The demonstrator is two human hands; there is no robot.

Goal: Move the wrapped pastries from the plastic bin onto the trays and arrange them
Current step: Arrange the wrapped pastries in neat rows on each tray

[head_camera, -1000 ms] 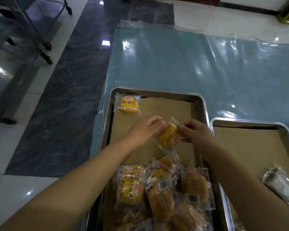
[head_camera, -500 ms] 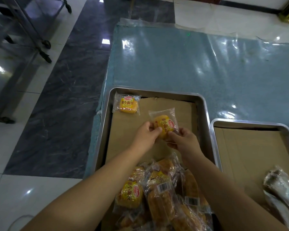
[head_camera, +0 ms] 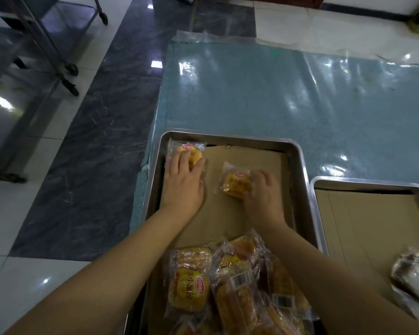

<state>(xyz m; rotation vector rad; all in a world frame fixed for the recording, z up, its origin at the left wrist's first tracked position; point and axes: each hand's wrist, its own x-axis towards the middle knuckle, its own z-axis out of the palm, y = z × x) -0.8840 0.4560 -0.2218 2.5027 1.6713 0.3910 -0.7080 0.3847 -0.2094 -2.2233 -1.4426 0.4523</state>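
In the head view, the left hand (head_camera: pixel 183 182) is lying flat, fingers straight, on the clear-wrapped yellow pastry with a red logo (head_camera: pixel 191 151) in the far left corner of the shallow rectangular steel tray (head_camera: pixel 230 137). It has left the packet that both hands were pinching half a second ago. The right hand (head_camera: pixel 264 194) alone is curling its fingers round that second yellow wrapped pastry (head_camera: pixel 236 184) and is bringing it down onto the brown cardboard liner (head_camera: pixel 249 158), to the right of the corner pastry and apart from it. Whether it is fully resting there is hard to tell through the blur. A far row is probably starting, the left hand squaring the first packet while the right is placing the next. The loose heap of wrapped pastries (head_camera: pixel 228 281) at the near end of this tray is waiting to be spread out. The second cardboard-lined steel tray (head_camera: pixel 373 182) to the right is holding only a dark wrapped packet (head_camera: pixel 414 269) at its near edge. The plastic bin is not in view.
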